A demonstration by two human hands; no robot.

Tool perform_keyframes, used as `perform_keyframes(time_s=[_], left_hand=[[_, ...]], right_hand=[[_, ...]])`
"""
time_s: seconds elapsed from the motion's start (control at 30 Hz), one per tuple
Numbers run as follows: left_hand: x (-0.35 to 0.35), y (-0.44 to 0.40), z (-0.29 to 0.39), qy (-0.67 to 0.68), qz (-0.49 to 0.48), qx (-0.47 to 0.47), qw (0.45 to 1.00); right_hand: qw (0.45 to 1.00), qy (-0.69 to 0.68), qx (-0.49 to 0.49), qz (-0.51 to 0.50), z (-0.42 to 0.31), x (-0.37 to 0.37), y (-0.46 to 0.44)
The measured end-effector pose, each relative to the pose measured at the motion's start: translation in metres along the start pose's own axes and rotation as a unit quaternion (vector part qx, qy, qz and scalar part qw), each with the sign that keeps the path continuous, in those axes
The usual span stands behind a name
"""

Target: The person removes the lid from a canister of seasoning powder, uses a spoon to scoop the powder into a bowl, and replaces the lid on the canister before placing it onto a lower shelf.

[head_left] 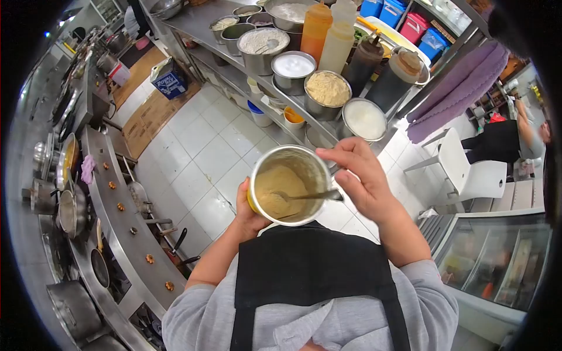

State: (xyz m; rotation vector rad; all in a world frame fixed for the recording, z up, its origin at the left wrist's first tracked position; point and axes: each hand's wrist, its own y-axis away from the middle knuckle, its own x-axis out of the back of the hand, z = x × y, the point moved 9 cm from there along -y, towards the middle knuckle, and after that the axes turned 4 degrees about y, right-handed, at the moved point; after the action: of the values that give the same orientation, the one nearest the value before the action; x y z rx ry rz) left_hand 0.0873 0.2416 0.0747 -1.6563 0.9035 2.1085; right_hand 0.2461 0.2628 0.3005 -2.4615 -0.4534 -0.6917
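Note:
A round metal canister [321, 169] is held in front of my black apron, its mouth facing up. Tan powder [275, 184] lies inside it, and a metal spoon [310, 196] stands in the powder with its handle across the rim. My left hand [249, 209] is wrapped round the canister's left side. At the right rim is my right hand [358, 178], thumb and forefinger apart, the forefinger's tip at or very near the edge. It is not around the spoon handle, which sticks out below the thumb.
Ahead, a steel shelf [234, 64] carries metal bowls of powders [329, 89] and squeeze bottles [316, 32]. Left is a stove counter [111, 193] with pots and pans. At right are a white chair [462, 169], a glass-topped freezer [492, 257] and another person [509, 137].

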Motion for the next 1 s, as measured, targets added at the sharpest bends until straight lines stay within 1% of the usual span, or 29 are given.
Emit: perform_keyframes(time_s=[0.03,0.07,0.1,0.13,0.17,0.2,0.23,0.27,0.3,0.33,0.4,0.53,0.63,0.7,0.77,0.8,0.83,0.87,0.9,0.93,0.97,1.0], left_hand=[[0.002,0.005,0.002,0.066,-0.006,-0.015,0.998],[-0.002,0.017,0.005,0.022,-0.04,-0.012,0.999],[-0.001,0.023,0.005,0.026,-0.046,-0.009,0.999],[0.008,0.027,0.01,-0.004,-0.007,-0.039,0.999],[0.014,0.03,0.018,-0.036,0.032,-0.07,0.996],[0.009,0.034,0.019,-0.062,0.037,-0.065,0.995],[0.011,0.035,0.021,-0.06,0.033,-0.065,0.996],[0.015,0.035,0.02,-0.054,0.028,-0.049,0.997],[0.017,0.034,0.017,-0.049,0.023,-0.034,0.998],[0.024,0.031,0.018,-0.083,0.072,-0.034,0.993],[0.023,0.021,0.017,-0.076,0.056,-0.033,0.995],[0.012,-0.005,0.018,-0.079,0.019,-0.029,0.996],[0.0,-0.03,0.021,-0.069,0.016,-0.034,0.997],[0.001,-0.044,0.024,-0.033,0.055,-0.051,0.997],[0.004,-0.056,0.024,-0.021,0.05,-0.043,0.998],[0.005,-0.061,0.023,-0.015,0.053,-0.038,0.998],[0.006,-0.065,0.021,-0.009,0.057,-0.032,0.998],[0.009,-0.066,0.021,-0.03,0.067,-0.043,0.996],[0.012,-0.068,0.02,-0.028,0.073,-0.041,0.996],[0.014,-0.07,0.018,-0.013,0.067,-0.03,0.997],[0.017,-0.071,0.016,0.001,0.06,-0.018,0.998],[0.018,-0.07,0.015,-0.009,0.05,-0.011,0.999]], right_hand=[[1.0,-0.027,0.011,0.009,-0.011,-0.004,0.004],[0.999,-0.022,0.009,-0.031,-0.019,-0.016,0.006],[0.997,-0.018,0.005,-0.071,-0.026,-0.028,0.007],[0.998,0.026,0.037,-0.049,-0.03,-0.035,0.007],[0.998,0.032,0.036,-0.05,-0.031,-0.038,0.008],[0.995,0.073,0.042,-0.053,-0.032,-0.04,0.008],[0.991,0.112,0.049,-0.058,-0.037,-0.042,0.005],[0.987,0.142,0.067,-0.036,-0.049,-0.036,0.0],[0.986,0.145,0.069,-0.038,-0.05,-0.036,0.0],[0.988,0.115,0.095,-0.036,-0.053,-0.035,0.001],[0.986,0.067,0.151,-0.031,-0.064,-0.026,0.001],[0.978,0.064,0.195,-0.027,-0.053,0.0,0.0],[0.97,0.028,0.222,0.091,-0.042,0.054,0.006],[0.96,-0.034,0.168,0.22,-0.017,0.097,0.023],[0.949,-0.012,0.075,0.305,0.009,0.133,0.037],[0.952,0.074,0.02,0.297,0.017,0.144,0.038],[0.953,0.072,0.016,0.295,0.028,0.151,0.038],[0.949,0.17,0.049,0.26,0.031,0.15,0.031],[0.935,0.266,0.082,0.222,0.036,0.143,0.025],[0.941,0.264,0.076,0.198,0.057,0.134,0.021],[0.956,0.244,0.044,0.155,0.083,0.121,0.017],[0.96,0.234,0.036,0.152,0.102,0.11,0.019]])
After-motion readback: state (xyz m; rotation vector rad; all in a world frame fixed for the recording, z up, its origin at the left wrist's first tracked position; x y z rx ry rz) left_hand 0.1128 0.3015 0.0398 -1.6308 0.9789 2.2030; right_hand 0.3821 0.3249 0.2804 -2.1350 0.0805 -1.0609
